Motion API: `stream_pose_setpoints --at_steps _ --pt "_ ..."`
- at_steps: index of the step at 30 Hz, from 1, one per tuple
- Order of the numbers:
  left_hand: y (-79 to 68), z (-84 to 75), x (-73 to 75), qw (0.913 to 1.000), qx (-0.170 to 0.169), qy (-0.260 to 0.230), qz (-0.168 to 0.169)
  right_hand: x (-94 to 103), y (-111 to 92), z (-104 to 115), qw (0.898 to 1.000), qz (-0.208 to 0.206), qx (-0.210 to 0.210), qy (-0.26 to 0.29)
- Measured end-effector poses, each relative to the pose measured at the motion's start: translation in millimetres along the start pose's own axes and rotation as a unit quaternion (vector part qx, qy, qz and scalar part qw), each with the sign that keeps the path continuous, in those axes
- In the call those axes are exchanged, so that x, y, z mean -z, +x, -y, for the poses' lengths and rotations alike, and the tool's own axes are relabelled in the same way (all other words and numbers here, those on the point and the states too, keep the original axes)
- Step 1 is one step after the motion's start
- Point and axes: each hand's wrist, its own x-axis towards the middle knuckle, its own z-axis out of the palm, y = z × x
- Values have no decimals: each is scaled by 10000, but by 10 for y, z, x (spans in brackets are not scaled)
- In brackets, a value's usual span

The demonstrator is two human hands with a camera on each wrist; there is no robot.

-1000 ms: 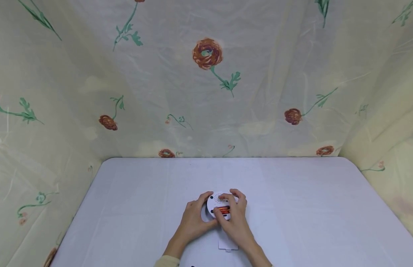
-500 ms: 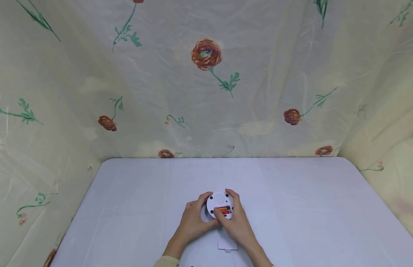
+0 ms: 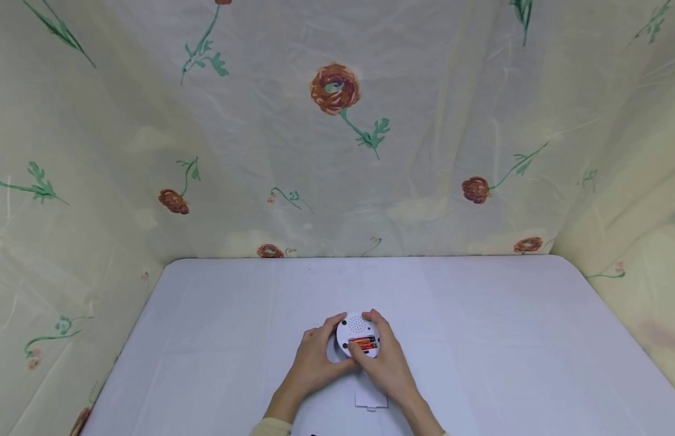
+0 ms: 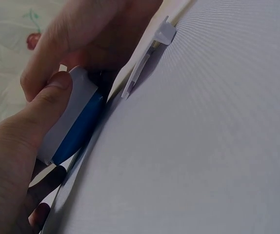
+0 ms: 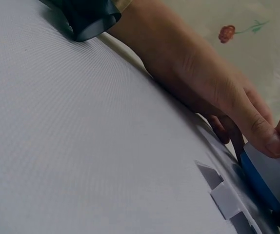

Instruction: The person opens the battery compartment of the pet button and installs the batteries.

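A small round white device lies with its perforated speaker side and black feet facing up, held between both hands. Orange-and-black batteries sit in its compartment. My left hand grips the left side, its index finger at the far rim and its thumb at the near edge. On the other side, my right hand curls its fingers round the right rim, its thumb at the batteries' left end. In the left wrist view the device's blue lower part faces the table, below the left thumb.
A white battery cover with a small tab lies on the white tabletop just nearer than the hands. Flower-patterned curtains hang behind and at both sides. A dark cylindrical thing appears by the left wrist.
My right fingers have moved off the device's speaker holes to its right rim, uncovering more of the batteries. The left hand keeps its grip. The head view has shifted slightly.
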Motion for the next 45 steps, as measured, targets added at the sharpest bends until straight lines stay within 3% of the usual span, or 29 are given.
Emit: stream_pose_setpoints --at_steps 17,24,37,45 --pt "-7 18 9 9999 -135 -45 -62 -47 -5 1 9987 -252 433 -106" --pt "-17 14 10 9999 -41 -96 22 -46 -18 -10 9996 -153 242 -2" --pt "-10 -3 13 9999 105 -29 106 -40 -13 -15 9995 -139 279 37" --pt "-5 32 20 9999 -53 -88 129 17 1 -15 9998 132 -28 136"
